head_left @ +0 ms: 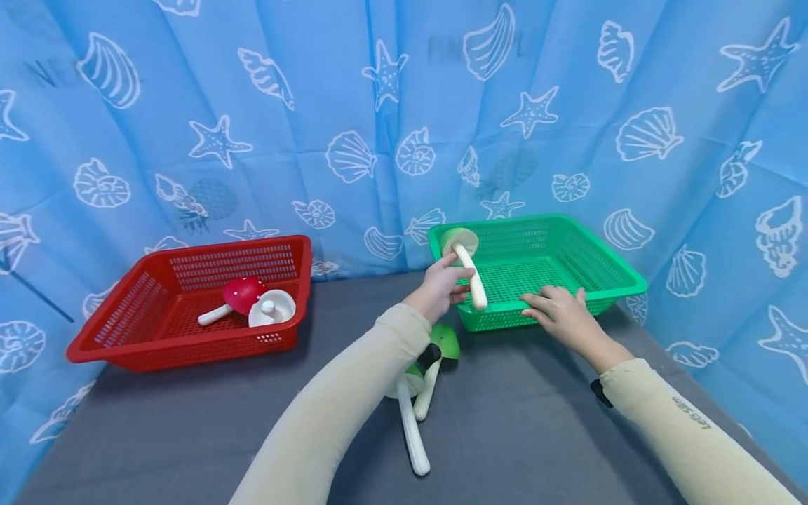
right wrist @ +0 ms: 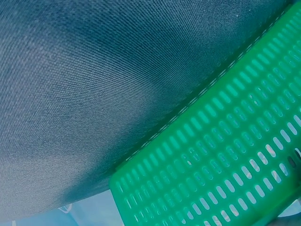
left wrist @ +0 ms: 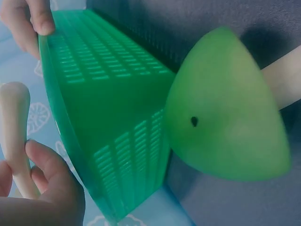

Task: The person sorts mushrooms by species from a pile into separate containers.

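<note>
In the head view my left hand (head_left: 438, 289) holds a toy mushroom (head_left: 477, 289) by its white stem, thumb and fingers round it. Its green cap is over the left end of a green basket (head_left: 615, 286). The left wrist view shows the stem (left wrist: 15, 117) between thumb and fingers, outside the basket wall. My right hand (head_left: 564, 321) rests at the basket's front rim with loosely extended fingers. Below my left wrist, two more green-capped mushrooms lie on the table, one with its cap (head_left: 446, 341) up, the other with its long stem (head_left: 413, 435) toward me.
On the left stands a red basket (head_left: 208, 355) with a red spotted mushroom (head_left: 243, 294) and another mushroom (head_left: 280, 306), its white underside showing. A grey cloth (head_left: 536, 421) covers the table. Behind hangs a blue curtain (head_left: 435, 91) with seashell prints.
</note>
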`<state>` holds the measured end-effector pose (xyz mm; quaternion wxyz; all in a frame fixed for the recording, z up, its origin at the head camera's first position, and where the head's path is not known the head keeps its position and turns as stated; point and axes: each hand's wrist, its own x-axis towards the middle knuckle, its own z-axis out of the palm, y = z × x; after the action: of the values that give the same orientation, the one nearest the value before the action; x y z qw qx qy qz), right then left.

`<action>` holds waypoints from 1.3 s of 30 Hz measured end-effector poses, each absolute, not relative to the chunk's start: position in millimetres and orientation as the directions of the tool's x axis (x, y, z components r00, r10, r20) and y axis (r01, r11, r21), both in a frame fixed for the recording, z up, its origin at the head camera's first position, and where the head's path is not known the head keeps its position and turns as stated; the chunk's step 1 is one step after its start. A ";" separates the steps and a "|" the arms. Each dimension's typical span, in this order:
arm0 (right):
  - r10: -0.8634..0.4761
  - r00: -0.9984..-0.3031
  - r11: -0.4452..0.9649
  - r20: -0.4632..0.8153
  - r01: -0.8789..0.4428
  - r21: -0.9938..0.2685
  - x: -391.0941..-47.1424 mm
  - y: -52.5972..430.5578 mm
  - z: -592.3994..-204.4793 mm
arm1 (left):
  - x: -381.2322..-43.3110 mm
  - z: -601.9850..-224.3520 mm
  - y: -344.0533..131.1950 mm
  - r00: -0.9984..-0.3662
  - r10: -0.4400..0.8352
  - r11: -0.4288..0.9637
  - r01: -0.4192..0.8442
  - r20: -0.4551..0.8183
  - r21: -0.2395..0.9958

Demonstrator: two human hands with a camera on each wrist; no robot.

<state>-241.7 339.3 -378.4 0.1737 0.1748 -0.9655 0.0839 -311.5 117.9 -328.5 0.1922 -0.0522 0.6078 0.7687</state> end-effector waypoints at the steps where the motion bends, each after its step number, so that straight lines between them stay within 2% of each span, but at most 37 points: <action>1: -0.310 -0.879 0.924 0.363 -0.368 -0.101 -241.6 338.8 -378.3 | -312.7 -328.6 118.3 -0.922 0.230 -0.188 -0.357 -0.312 0.915; 9: -0.305 -0.882 0.924 0.360 -0.366 -0.114 -240.4 335.5 -376.9 | -317.9 -328.4 121.3 -0.944 0.179 -0.170 -0.306 -0.276 0.937; 15: -0.304 -0.876 0.923 0.374 -0.368 -0.114 -239.8 334.2 -376.3 | -313.6 -327.9 113.2 -0.944 0.219 -0.134 -0.278 -0.245 0.951; 36: -0.304 -0.886 0.918 0.351 -0.370 -0.140 -240.3 341.5 -377.3 | -263.6 -342.1 22.5 -0.926 0.293 -0.001 -0.251 -0.240 0.968; 39: -0.312 -0.869 0.907 0.385 -0.392 -0.151 -241.2 342.3 -379.3 | -256.8 -345.2 12.4 -0.921 0.306 0.014 -0.249 -0.241 0.968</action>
<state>-241.2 342.3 -379.3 0.1788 0.1833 -0.9601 0.1126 -256.8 12.4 -345.2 0.1978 0.0209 0.6842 0.7017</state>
